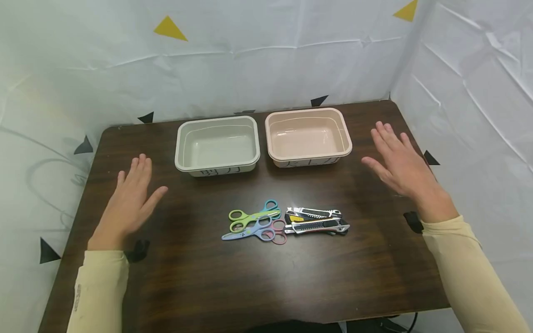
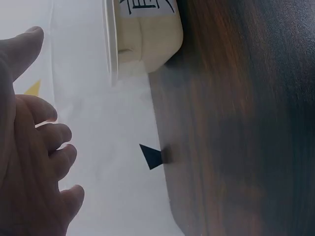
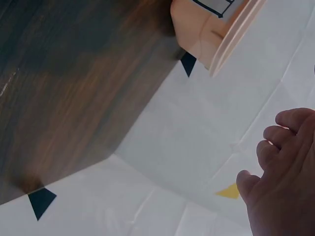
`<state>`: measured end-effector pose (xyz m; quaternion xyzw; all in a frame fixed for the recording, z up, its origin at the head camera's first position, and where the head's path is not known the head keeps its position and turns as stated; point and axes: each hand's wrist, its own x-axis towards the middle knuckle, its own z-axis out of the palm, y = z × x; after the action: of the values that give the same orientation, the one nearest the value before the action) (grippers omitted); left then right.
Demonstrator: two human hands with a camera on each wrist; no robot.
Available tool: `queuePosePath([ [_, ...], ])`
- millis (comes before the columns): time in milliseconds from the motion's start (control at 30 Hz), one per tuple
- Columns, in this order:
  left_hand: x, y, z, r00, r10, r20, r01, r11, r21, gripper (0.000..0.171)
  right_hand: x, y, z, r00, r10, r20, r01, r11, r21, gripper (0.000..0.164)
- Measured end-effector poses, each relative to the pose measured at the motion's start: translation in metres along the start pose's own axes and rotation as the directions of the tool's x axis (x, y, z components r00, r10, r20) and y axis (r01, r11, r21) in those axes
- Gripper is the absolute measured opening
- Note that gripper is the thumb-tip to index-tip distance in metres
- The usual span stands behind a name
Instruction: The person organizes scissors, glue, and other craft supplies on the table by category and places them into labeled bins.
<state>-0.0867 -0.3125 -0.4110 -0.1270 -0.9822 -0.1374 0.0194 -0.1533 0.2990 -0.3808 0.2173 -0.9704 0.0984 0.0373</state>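
Note:
My left hand is held over the left side of the table with fingers straight and thumb spread, touching nothing. On the right, my other hand has the same flat pose, nearest to the pink bin. A grey-green bin stands beside the pink one at the back. Between the hands lies a cluster of scissors: a green pair, a blue pair and pink handles partly hidden beneath. Right of them several utility knives are piled together, some covered by others.
The dark wooden table has white sheeting hung behind and at both sides. Black and yellow triangles mark the sheeting. Both bins carry handwritten labels on their fronts. A cable shows below the front edge.

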Motion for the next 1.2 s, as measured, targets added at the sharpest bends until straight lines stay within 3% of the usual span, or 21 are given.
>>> queuePosePath([
  [267,0.007,-0.002,0.013,0.999,-0.025,0.027,0.027,0.997,-0.07,0.075,-0.009,-0.004,0.008,0.999,-0.02,0.032,0.019,0.999,0.027,0.073],
  [433,0.021,-0.002,0.021,0.999,-0.027,0.022,0.03,0.99,-0.136,0.074,-0.013,-0.008,0.013,0.999,-0.032,0.029,0.031,0.999,0.042,0.073],
  [633,0.038,-0.001,0.033,0.997,-0.044,0.067,0.06,0.965,-0.255,0.074,-0.023,-0.016,0.021,0.998,-0.032,0.045,0.028,0.996,0.084,0.073],
  [967,0.062,-0.011,0.039,0.996,-0.05,0.072,0.068,0.955,-0.288,0.076,-0.043,-0.036,0.036,0.997,-0.046,0.063,0.039,0.993,0.116,0.072],
  [1200,0.065,-0.015,0.045,0.998,-0.042,0.046,0.054,0.949,-0.309,0.074,-0.059,-0.052,0.056,0.994,-0.075,0.081,0.063,0.988,0.143,0.07],
])
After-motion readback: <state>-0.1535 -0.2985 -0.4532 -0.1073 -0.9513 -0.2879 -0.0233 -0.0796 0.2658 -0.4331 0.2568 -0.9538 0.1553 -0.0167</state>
